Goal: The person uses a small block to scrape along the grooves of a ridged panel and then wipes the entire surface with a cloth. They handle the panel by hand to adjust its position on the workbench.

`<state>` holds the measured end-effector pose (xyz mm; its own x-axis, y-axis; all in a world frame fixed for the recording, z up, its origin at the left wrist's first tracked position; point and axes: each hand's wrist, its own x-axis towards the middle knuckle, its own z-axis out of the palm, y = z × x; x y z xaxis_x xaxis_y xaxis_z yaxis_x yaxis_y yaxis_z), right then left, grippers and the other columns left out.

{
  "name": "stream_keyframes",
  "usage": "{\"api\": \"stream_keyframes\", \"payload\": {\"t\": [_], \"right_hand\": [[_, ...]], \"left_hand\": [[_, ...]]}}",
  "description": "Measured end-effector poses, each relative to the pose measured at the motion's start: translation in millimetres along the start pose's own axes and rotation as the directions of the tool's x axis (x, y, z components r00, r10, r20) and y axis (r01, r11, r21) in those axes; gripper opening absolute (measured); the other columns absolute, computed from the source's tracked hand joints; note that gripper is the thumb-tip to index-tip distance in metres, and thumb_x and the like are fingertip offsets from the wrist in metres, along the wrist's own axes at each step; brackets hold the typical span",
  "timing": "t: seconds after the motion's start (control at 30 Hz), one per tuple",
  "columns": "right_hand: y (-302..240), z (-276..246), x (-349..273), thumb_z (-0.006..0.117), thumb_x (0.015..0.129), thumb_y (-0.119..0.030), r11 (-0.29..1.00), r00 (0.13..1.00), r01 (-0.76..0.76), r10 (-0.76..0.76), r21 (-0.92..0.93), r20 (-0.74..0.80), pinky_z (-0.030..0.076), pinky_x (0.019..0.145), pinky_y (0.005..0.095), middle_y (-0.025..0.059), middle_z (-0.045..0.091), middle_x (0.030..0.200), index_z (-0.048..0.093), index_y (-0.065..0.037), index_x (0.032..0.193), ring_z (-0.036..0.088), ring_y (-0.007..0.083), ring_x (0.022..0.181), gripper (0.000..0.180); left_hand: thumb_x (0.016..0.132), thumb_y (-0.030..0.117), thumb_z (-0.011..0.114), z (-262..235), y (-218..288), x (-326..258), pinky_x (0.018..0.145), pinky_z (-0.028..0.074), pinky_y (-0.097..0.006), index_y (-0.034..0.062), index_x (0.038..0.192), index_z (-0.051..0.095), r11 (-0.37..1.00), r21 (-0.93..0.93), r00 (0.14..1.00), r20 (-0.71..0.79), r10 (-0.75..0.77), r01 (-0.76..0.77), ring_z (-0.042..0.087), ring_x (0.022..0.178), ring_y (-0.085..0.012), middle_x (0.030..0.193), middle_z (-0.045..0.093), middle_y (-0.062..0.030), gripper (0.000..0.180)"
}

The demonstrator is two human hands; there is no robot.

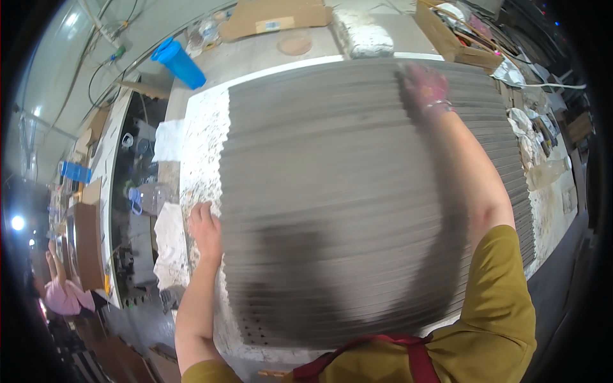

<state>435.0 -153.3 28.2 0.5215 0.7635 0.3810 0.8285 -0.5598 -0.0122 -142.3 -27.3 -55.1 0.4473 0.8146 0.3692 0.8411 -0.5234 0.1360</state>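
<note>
A large grey ribbed panel (332,166) lies on a white speckled board (203,127) in front of me. Beside the panel's left edge, my left hand (205,231) rests on the board with its fingers stretched out and holds nothing. My right arm reaches across to the panel's far edge. There my right hand (426,88), pinkish as if gloved, is over the ribs and smeared by motion. Whether it holds anything under the palm does not show. My shadow falls over the near half of the panel.
A blue cup-like container (180,64) stands at the far left. Behind the panel are a cardboard sheet (274,18) and a white crusted block (363,35). An open cardboard box (456,38) stands far right. A person in pink (67,297) is at the left.
</note>
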Motion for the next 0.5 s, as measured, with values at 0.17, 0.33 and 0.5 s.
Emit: {"api": "stream_keyframes", "payload": {"t": [0.17,0.33,0.5], "right_hand": [[-180.2,24.0,-7.7,0.055,0.086,-0.032,0.864,0.934,0.356,-0.344,0.355,-0.101,0.040,0.093,0.0509,0.0133,0.062,0.114,0.055,-0.017,0.114,0.056,0.0362,0.109,0.032],[-78.4,50.9,-5.0,0.057,0.084,-0.029,0.859,0.995,-0.032,-0.019,0.511,0.094,0.040,0.095,0.0538,0.0144,0.062,0.112,0.056,-0.016,0.117,0.057,0.0366,0.109,0.035],[-70.4,-3.5,-11.0,0.054,0.085,-0.033,0.998,0.996,0.016,-0.021,0.056,0.090,0.045,0.082,0.0542,0.0111,0.066,0.108,0.058,-0.018,0.115,0.060,0.0340,0.104,0.033]], "left_hand": [[0.083,0.009,0.055,1.1,0.8,4.6,0.090,0.039,-0.046,0.0125,0.116,0.056,1.000,-0.026,1.000,-0.003,0.017,-0.017,0.050,0.108,-0.0334,0.121,0.053,-0.0094,0.034],[0.084,0.009,0.054,-1.8,3.3,1.3,0.089,0.039,-0.046,0.0121,0.117,0.056,0.998,-0.067,1.000,0.009,-0.008,0.008,0.050,0.108,-0.0326,0.122,0.052,-0.0103,0.033],[0.084,0.011,0.053,0.6,10.4,3.7,0.092,0.037,-0.046,0.0114,0.117,0.055,0.998,-0.019,0.998,0.025,-0.051,0.051,0.048,0.112,-0.0314,0.123,0.051,-0.0097,0.033]]}}
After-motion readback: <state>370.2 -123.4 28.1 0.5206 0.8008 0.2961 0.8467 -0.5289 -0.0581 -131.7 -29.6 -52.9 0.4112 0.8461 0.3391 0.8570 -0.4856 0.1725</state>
